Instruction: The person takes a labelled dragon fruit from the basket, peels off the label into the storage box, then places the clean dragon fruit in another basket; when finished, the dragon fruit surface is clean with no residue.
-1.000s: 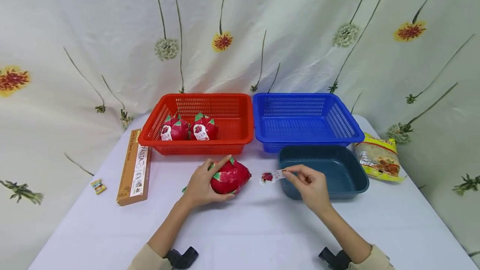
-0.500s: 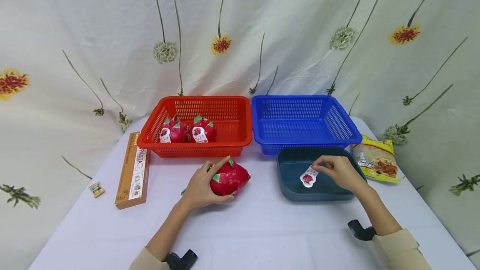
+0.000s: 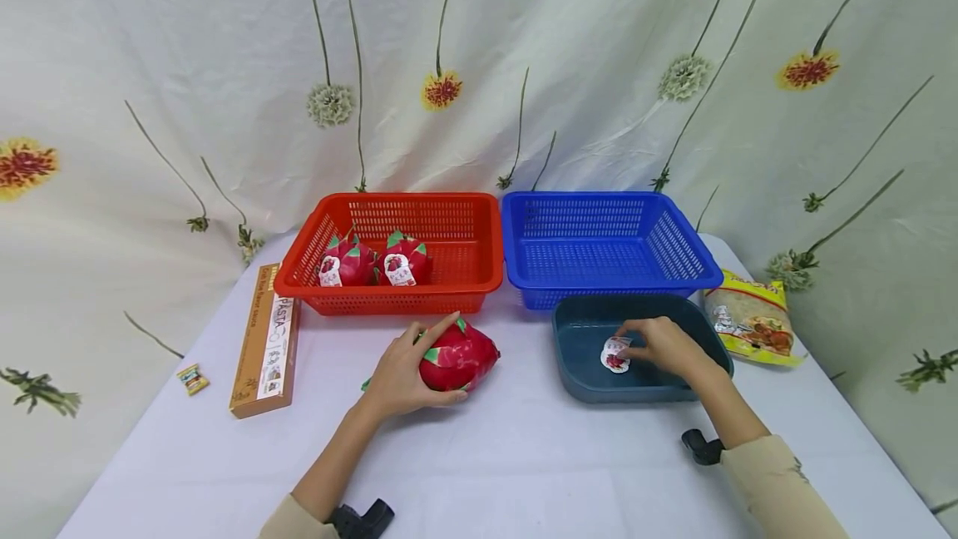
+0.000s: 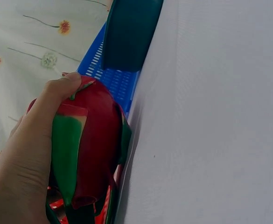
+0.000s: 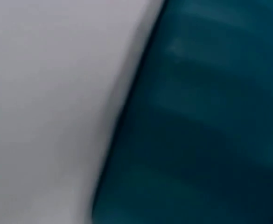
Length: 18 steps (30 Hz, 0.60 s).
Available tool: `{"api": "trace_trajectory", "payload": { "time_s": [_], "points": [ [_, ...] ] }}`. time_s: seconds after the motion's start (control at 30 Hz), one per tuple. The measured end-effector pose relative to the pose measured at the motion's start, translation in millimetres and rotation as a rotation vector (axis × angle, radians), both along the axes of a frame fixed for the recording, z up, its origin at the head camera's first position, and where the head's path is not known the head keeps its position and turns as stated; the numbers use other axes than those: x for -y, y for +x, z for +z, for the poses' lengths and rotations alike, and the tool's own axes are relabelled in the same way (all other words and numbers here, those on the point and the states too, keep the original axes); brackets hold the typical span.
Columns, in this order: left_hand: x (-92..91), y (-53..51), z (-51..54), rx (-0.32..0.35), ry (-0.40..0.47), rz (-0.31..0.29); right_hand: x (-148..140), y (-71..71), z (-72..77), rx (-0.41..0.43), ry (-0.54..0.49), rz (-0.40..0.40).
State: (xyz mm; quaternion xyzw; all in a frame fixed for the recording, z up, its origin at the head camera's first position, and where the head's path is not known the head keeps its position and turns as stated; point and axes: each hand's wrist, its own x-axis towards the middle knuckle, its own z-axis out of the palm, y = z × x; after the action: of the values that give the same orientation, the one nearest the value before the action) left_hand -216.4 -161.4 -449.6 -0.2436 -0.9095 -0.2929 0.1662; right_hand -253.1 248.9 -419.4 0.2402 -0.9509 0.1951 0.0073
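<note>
A red dragon fruit with green scales lies on the table. My left hand grips it from the near left, thumb on the near side and fingers over the far side. The left wrist view shows the thumb lying along the fruit. Over the teal tray, my right hand holds a white label with a red fruit picture between thumb and index finger. The fingers hide part of the label. Only the blurred tray and white cloth show in the right wrist view.
Behind stand a red basket holding two labelled dragon fruits and a blue basket. On the left lie a pasta box and a small yellow packet. A yellow noodle bag lies at the right.
My right hand has carried the label rightward from beside the fruit to over the tray, then shifted slightly left there. The left hand keeps its grip on the dragon fruit.
</note>
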Motion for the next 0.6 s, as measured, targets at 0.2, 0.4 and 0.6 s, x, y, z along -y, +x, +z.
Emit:
{"api": "trace_trajectory", "payload": {
  "time_s": [0.2,0.4,0.6],
  "points": [
    [-0.2,1.2,-0.4,0.002,-0.005,0.001,-1.3,-0.6,-3.0,0.055,0.105,0.014],
    [-0.1,1.6,-0.2,-0.011,-0.004,0.004,-3.4,1.0,-4.2,0.109,0.133,0.028],
    [0.0,0.4,0.0,-0.009,-0.012,0.010,-3.7,0.7,-4.3,0.124,0.135,0.009]
  ]
}}
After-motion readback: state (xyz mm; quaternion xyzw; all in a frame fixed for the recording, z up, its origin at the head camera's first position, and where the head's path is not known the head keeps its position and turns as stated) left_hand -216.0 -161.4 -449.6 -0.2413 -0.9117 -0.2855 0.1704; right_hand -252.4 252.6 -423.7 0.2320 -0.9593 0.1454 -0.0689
